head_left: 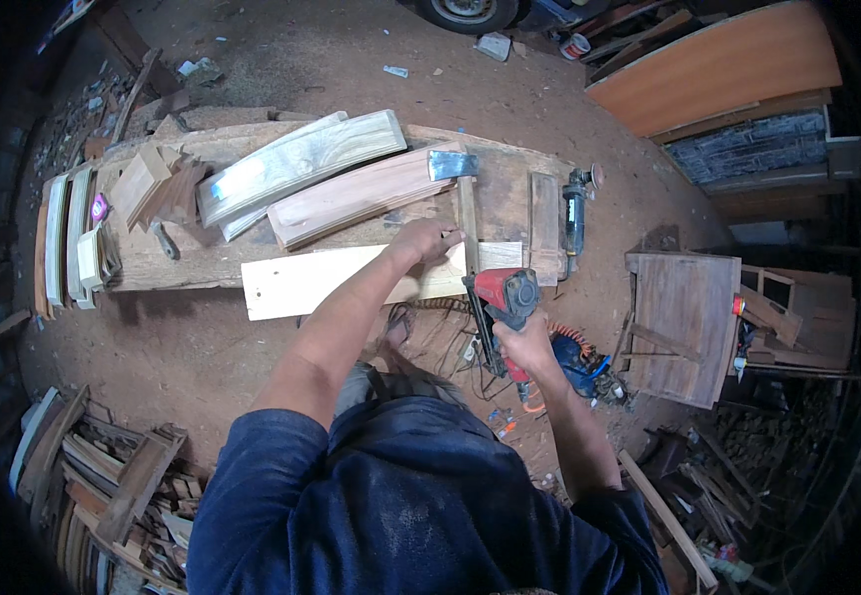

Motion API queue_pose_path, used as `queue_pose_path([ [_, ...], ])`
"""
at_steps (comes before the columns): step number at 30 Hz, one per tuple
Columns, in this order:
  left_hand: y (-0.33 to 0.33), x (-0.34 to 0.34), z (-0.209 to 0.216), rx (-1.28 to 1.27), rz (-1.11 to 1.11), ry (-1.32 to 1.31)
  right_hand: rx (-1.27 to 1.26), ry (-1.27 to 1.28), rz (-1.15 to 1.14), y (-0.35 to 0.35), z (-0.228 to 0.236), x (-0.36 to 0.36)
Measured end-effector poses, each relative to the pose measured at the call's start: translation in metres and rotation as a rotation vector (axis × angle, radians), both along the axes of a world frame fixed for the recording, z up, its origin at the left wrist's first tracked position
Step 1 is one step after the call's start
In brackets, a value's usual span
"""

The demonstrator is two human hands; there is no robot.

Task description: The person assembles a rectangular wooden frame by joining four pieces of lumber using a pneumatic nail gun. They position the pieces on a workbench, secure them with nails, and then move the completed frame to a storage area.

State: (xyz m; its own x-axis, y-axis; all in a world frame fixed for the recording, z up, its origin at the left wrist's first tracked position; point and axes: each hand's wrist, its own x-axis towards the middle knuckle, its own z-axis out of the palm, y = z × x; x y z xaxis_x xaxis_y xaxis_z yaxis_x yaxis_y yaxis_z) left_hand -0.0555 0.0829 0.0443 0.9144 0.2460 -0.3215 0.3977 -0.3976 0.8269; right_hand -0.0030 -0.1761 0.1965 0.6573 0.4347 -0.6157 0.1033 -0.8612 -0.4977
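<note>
My left hand (428,241) presses down on a pale wooden board (331,278) that lies across the near edge of a rough workbench (182,263). A narrow wooden strip (467,223) stands across the board just right of my fingers. My right hand (526,347) grips a red pneumatic nail gun (503,297), its nose at the board's near edge beside the strip. An axe head (450,164) rests on the bench behind the strip.
Curved planks (301,164) and small wood blocks (143,183) lie on the bench, with an angle grinder (576,213) at its right end. A small wooden cabinet (683,322) stands to the right. Scrap wood (123,486) is piled at lower left. A coiled hose (574,342) runs below.
</note>
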Motion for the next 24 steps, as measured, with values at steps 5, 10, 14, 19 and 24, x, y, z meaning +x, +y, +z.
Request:
queue_pose_path([
  [5, -0.001, -0.001, -0.002, -0.002, 0.017, -0.007, 0.214, 0.003, -0.048, -0.002, -0.002, -0.013],
  [10, 0.004, -0.005, -0.005, 0.002, -0.007, -0.010, 0.181, -0.020, 0.030, 0.004, 0.010, -0.016],
  [14, 0.022, -0.063, 0.041, 0.280, -0.161, -0.065, 0.157, -0.025, -0.057, -0.023, 0.005, -0.013],
  [19, 0.066, -0.140, 0.035, 0.245, -0.261, 0.203, 0.257, 0.144, -0.381, -0.054, 0.018, -0.030],
  [24, 0.043, -0.146, 0.073, 0.351, -0.093, 0.171, 0.242, 0.075, -0.367, -0.076, 0.018, -0.025],
])
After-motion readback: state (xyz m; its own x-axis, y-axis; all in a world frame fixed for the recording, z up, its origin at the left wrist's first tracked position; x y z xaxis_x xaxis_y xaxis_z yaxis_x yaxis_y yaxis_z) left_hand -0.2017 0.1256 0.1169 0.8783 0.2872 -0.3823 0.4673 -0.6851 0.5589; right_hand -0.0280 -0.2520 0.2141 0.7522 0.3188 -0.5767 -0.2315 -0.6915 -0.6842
